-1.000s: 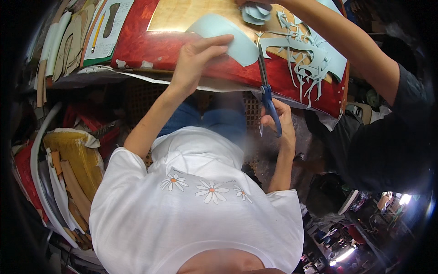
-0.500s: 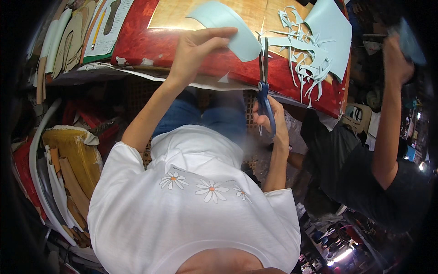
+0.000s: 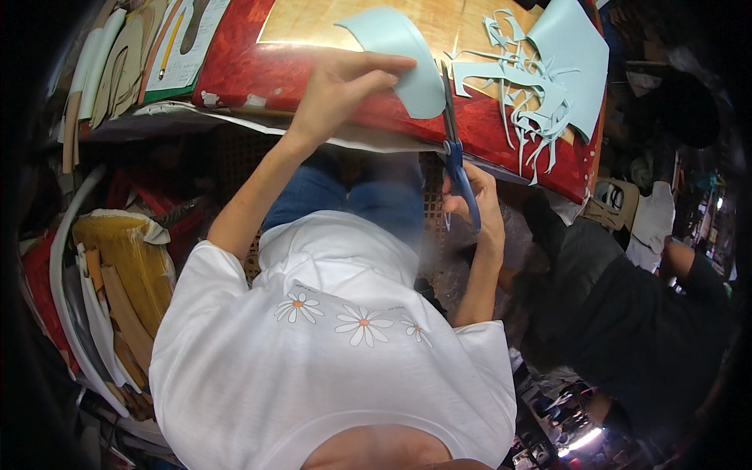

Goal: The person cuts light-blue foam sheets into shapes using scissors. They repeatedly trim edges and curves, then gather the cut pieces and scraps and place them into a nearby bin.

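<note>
I read the left hand (image 3: 333,90) as a grip pinching the light-blue piece (image 3: 405,37) above the tabletop (image 3: 254,74); the right hand (image 3: 481,200) is wrapped around the handles of the scissors (image 3: 453,146); their blades stand just beside the piece's right edge, contact not discernible; the co-worker (image 3: 627,305) has withdrawn an arm and the stack of cut pieces is gone; I judge the two-handed work unaffected.
</note>
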`<state>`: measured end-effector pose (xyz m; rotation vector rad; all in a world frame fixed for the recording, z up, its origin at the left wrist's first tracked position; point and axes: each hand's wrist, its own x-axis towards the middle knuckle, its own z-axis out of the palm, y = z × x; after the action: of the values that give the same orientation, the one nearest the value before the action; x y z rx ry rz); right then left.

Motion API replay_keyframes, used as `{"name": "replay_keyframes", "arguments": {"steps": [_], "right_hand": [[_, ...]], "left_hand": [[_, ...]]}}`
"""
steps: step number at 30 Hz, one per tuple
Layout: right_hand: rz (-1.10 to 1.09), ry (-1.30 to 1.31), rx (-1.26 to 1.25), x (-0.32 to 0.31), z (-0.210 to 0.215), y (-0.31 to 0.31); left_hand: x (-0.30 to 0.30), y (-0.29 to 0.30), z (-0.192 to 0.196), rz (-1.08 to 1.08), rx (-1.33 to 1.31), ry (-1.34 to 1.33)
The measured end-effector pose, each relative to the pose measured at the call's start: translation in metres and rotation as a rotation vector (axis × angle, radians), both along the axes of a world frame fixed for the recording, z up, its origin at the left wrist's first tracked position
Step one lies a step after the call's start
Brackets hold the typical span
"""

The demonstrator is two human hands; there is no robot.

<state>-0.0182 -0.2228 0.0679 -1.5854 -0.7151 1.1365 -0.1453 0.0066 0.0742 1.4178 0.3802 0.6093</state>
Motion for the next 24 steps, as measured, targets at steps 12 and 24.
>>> {"name": "replay_keyframes", "arguments": {"steps": [12, 24], "right_hand": [[-0.057, 0.130, -0.096, -0.006, -0.006, -0.008], [-0.109, 0.106, -0.018, -0.023, -0.017, 0.008]], "left_hand": [[0.005, 0.008, -0.002, -0.101, 0.053, 0.032], [0.011, -0.003, -0.005, -0.093, 0.072, -0.032]]}}
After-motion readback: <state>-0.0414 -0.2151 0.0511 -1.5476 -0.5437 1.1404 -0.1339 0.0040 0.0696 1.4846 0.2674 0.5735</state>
